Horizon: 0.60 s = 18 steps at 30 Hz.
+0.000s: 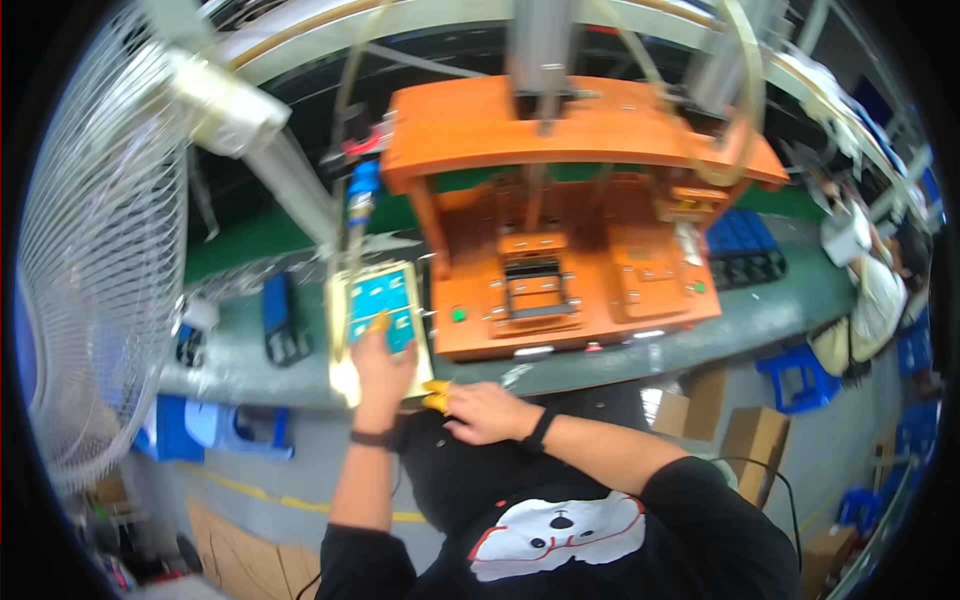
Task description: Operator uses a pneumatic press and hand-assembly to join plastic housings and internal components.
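Observation:
My left hand [383, 368] reaches over a teal sheet [375, 292] with small pale pieces on it. Its forefinger wears a yellow finger cot and touches the sheet, while the thumb stands apart. The sheet lies on a cream, shiny-edged tray [341, 340] at the table's front edge. To the right of the tray, just off that edge, is my right hand [490, 412]. Yellow cots cover its thumb and forefinger, which are brought close together; anything between them is too small to make out. Both hands are slightly blurred.
An orange press machine [580, 135] with two fixtures stands right of the tray on the green table [400, 378]. A blue-and-black case [284, 318] lies left, blue bins [745, 250] right. A large fan [100, 240] fills the left side. Another person [880, 290] sits far right.

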### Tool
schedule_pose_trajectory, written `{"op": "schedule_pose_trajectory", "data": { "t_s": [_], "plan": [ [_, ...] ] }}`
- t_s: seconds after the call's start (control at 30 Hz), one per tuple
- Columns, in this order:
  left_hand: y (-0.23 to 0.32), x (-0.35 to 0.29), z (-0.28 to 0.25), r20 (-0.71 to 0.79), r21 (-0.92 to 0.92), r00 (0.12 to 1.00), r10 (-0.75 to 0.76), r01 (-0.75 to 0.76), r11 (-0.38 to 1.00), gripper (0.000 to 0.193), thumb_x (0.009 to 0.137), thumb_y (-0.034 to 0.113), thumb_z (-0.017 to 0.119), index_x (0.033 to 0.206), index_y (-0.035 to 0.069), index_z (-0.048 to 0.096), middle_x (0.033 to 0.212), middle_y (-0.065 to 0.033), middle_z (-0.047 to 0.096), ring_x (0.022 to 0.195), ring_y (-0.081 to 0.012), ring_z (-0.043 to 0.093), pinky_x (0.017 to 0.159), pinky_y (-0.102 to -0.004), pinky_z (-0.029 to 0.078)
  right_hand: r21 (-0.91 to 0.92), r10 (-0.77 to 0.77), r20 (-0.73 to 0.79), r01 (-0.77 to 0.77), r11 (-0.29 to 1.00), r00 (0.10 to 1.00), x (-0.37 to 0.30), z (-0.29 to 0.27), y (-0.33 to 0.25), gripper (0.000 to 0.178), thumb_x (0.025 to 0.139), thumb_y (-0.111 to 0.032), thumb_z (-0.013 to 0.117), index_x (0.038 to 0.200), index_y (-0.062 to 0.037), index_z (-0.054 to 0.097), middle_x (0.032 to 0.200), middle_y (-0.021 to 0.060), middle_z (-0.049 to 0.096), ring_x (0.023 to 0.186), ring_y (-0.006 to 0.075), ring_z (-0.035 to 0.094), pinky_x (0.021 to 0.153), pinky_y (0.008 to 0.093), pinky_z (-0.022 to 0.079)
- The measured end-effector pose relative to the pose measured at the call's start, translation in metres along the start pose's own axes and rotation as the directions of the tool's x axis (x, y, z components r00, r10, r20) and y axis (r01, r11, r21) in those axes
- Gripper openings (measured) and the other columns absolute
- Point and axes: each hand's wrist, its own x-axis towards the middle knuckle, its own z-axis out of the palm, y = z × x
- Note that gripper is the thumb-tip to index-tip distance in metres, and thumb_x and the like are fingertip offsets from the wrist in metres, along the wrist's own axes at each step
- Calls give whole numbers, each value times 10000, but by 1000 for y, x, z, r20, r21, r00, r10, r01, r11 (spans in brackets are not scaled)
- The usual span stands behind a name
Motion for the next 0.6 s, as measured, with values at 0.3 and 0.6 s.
{"op": "schedule_pose_trajectory", "data": {
  "t_s": [0.3,0.6],
  "plan": [
    [-178,68,-92,-278,1,952,-128,133,991,374,949,228,706,1193,-46,635,1148,-214,685,1074,-346,658,938,-411,501,125,-72,-41,77,989,997,5,16,-5,342,796,-216,718,1041,-21,581,1143,179,571,913,396,634,759,489,524],
    [-153,49,-193,-234,-411,920,-316,201,889,385,1054,170,558,1356,-66,514,1229,-154,642,1125,-203,621,936,-305,486,203,-47,3,45,978,999,-4,-24,-9,330,822,-229,717,1037,-23,575,1170,170,541,916,375,617,757,476,500]
  ]
}}
